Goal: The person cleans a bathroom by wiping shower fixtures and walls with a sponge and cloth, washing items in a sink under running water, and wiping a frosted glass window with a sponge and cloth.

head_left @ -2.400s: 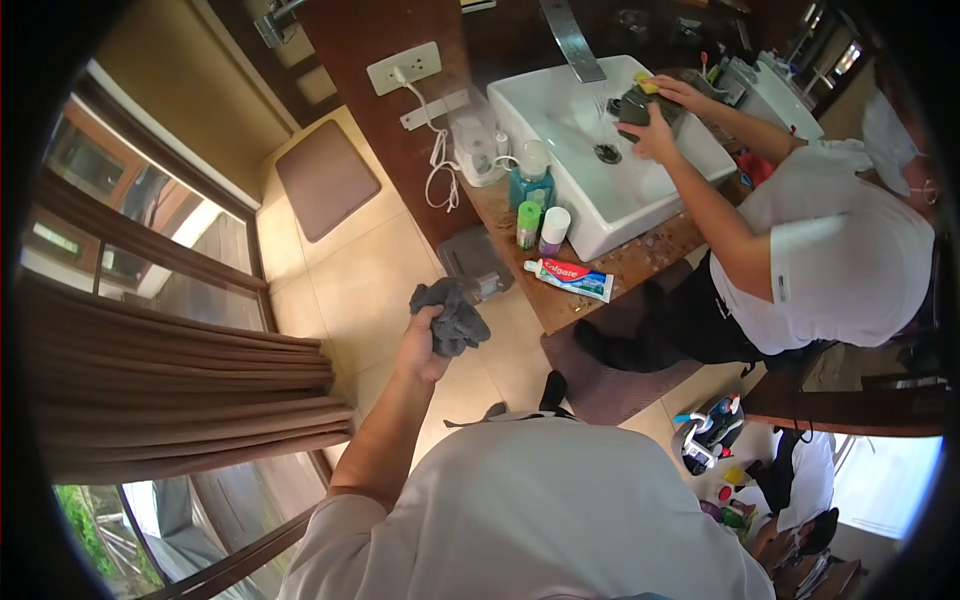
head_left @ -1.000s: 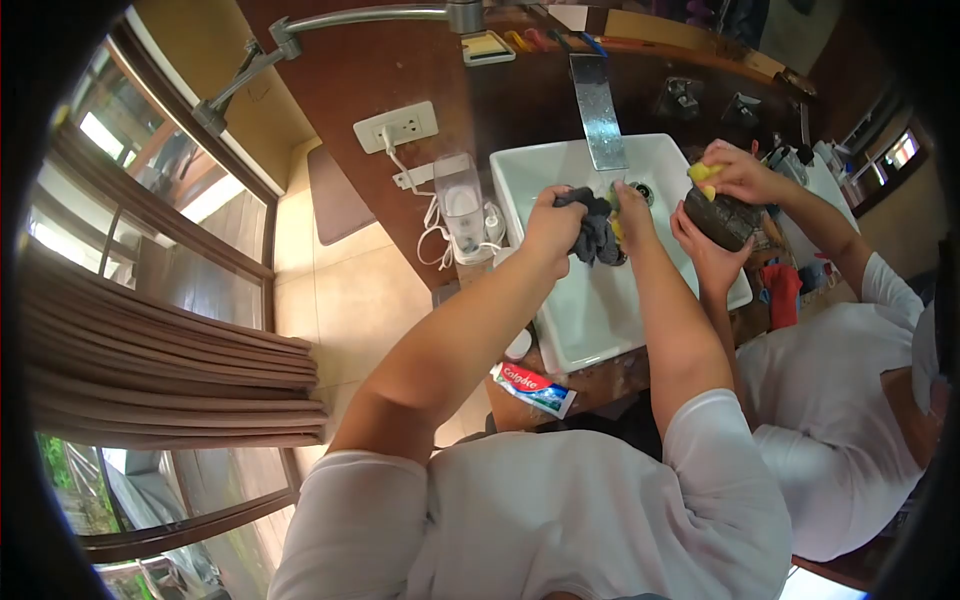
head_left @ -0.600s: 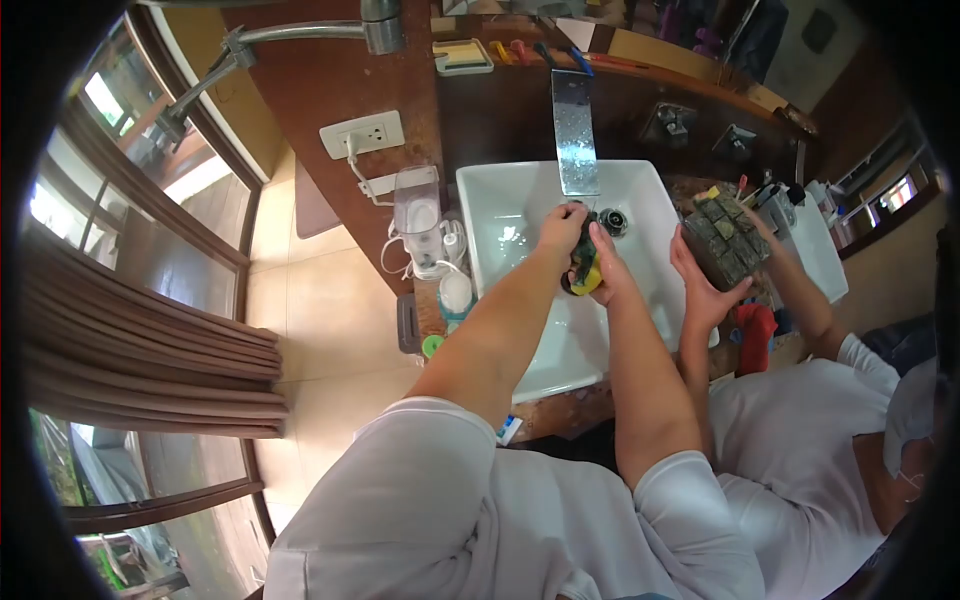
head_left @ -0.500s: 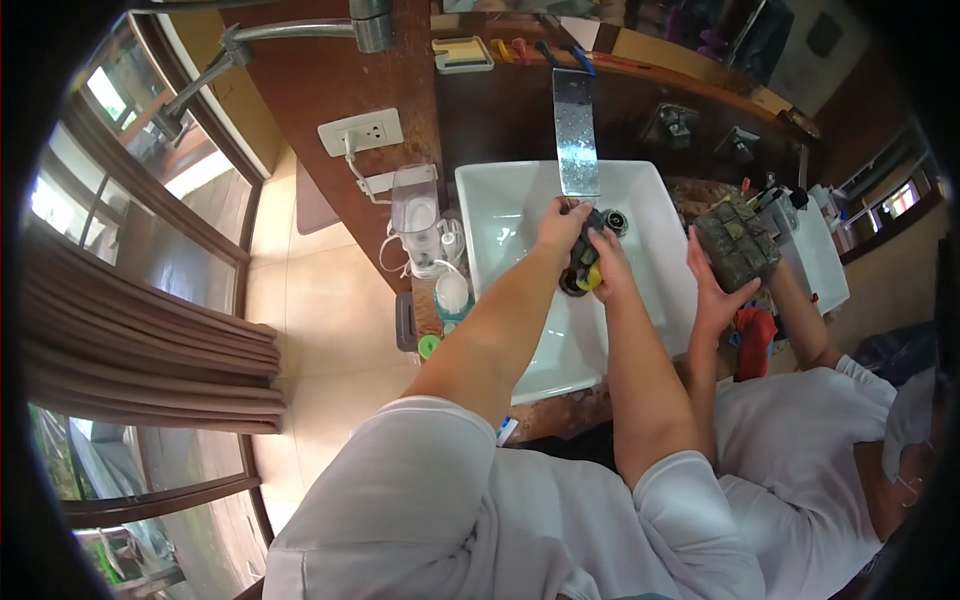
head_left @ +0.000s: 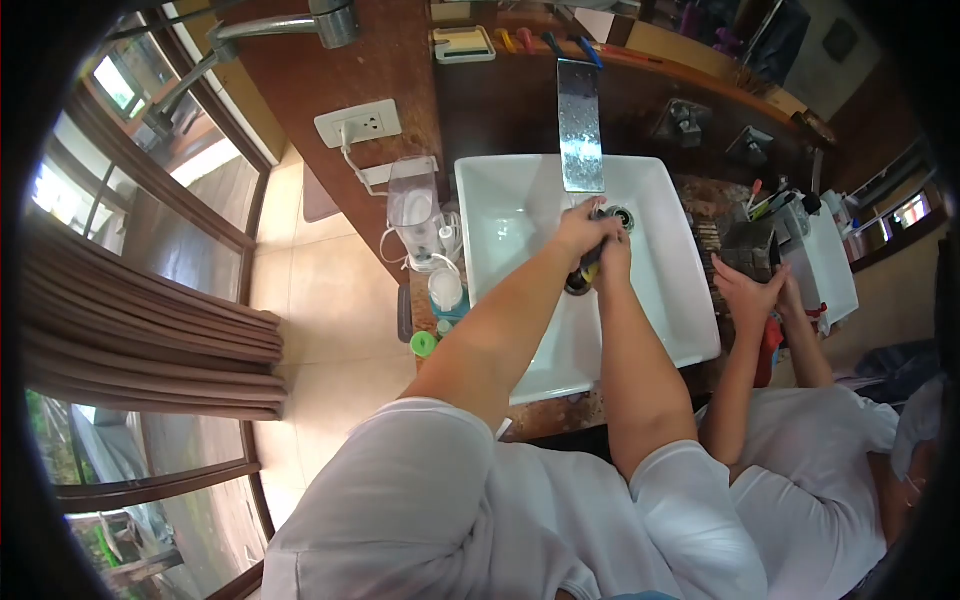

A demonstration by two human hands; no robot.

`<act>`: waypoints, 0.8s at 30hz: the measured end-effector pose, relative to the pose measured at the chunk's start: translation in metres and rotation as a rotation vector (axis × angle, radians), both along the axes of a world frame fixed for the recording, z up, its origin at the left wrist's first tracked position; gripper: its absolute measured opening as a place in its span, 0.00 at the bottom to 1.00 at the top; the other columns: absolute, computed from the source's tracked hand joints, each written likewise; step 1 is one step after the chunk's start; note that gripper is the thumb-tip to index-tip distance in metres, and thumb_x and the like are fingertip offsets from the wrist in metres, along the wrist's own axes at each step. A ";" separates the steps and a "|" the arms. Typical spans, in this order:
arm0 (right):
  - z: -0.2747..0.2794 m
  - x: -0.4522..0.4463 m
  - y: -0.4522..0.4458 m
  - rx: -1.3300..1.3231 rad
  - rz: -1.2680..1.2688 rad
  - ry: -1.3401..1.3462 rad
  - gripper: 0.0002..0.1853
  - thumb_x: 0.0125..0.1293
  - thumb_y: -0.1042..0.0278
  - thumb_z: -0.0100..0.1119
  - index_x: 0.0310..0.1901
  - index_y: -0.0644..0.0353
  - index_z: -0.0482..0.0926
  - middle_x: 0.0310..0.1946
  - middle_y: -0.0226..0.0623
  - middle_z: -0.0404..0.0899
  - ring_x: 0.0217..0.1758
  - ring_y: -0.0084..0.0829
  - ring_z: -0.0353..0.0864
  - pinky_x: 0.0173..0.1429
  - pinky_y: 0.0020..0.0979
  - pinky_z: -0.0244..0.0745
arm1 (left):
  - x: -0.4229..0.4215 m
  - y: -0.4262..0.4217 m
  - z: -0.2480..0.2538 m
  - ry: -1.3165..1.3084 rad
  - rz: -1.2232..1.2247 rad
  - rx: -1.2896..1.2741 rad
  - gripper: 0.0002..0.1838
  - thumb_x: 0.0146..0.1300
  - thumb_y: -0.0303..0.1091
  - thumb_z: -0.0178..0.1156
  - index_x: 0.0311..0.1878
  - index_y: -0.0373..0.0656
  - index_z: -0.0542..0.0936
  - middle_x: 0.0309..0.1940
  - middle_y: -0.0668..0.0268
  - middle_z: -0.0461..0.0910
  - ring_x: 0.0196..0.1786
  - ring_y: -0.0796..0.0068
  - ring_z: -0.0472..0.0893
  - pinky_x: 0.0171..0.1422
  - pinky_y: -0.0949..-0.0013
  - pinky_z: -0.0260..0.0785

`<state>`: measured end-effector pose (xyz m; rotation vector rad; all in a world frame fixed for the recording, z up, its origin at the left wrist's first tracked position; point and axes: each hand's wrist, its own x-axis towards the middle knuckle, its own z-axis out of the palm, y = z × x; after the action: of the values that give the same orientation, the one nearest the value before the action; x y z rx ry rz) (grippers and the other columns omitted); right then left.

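Note:
Both of my hands are together over the white sink (head_left: 545,350), just below the flat metal faucet (head_left: 580,125). My left hand (head_left: 583,228) is closed on a dark cloth (head_left: 590,258), most of which the fingers hide. Against it, my right hand (head_left: 613,252) is closed too, gripping the same dark bundle. A bit of yellow, perhaps a sponge (head_left: 591,271), shows between the hands. The dark round drain (head_left: 577,284) lies right under them, and a round metal piece (head_left: 621,218) sits in the sink beyond my right hand.
At the right, a co-worker's hands (head_left: 752,290) hold a dark, block-patterned container (head_left: 750,248) over the counter. Left of the sink stand a clear plastic device (head_left: 415,215), a bottle with a white cap (head_left: 446,290) and a green cap (head_left: 423,343). A white tray (head_left: 825,265) is far right.
Both my hands have come together over the sink; earlier only my left hand showed, holding the grey cloth above the floor. The co-worker's container has moved right, away from the sink.

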<state>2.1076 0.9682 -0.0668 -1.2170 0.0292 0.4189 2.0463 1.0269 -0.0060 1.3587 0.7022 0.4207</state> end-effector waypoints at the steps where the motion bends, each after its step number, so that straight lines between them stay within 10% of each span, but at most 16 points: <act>1: 0.003 -0.001 -0.001 0.050 0.023 0.039 0.14 0.63 0.58 0.51 0.37 0.62 0.75 0.33 0.39 0.76 0.39 0.30 0.74 0.42 0.30 0.69 | 0.001 -0.001 -0.008 -0.014 -0.012 0.015 0.18 0.59 0.40 0.54 0.47 0.38 0.76 0.41 0.55 0.78 0.43 0.64 0.77 0.47 0.65 0.68; 6: 0.044 -0.026 0.006 -0.522 0.118 -0.534 0.17 0.61 0.56 0.54 0.39 0.65 0.73 0.38 0.42 0.75 0.40 0.32 0.74 0.42 0.30 0.67 | 0.010 0.022 -0.025 0.173 0.137 0.092 0.16 0.59 0.37 0.52 0.45 0.35 0.75 0.39 0.53 0.78 0.41 0.62 0.78 0.43 0.62 0.68; 12: 0.031 -0.014 0.002 0.216 0.156 0.187 0.21 0.60 0.51 0.55 0.46 0.61 0.70 0.41 0.35 0.74 0.41 0.29 0.75 0.44 0.30 0.71 | 0.022 0.021 -0.030 -0.061 0.172 -0.300 0.16 0.55 0.39 0.57 0.41 0.36 0.77 0.33 0.55 0.79 0.37 0.66 0.79 0.42 0.64 0.69; 16: 0.049 -0.013 -0.009 0.096 0.554 0.334 0.23 0.58 0.53 0.59 0.49 0.58 0.69 0.42 0.34 0.73 0.42 0.25 0.75 0.42 0.29 0.72 | 0.015 0.036 -0.038 -0.007 -0.183 -0.067 0.19 0.50 0.37 0.61 0.46 0.40 0.76 0.36 0.60 0.78 0.38 0.70 0.78 0.43 0.68 0.69; 24: 0.044 -0.018 -0.004 -0.258 0.751 -0.184 0.19 0.47 0.69 0.65 0.42 0.59 0.73 0.33 0.31 0.76 0.35 0.25 0.75 0.35 0.27 0.68 | 0.000 0.049 -0.004 0.020 -0.277 -0.179 0.20 0.48 0.36 0.65 0.45 0.41 0.76 0.39 0.59 0.78 0.38 0.68 0.78 0.42 0.65 0.70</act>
<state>2.0895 0.9643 -0.0225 -1.4965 -0.5618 0.9740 2.0465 1.0757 -0.0103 1.2694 0.5439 0.1204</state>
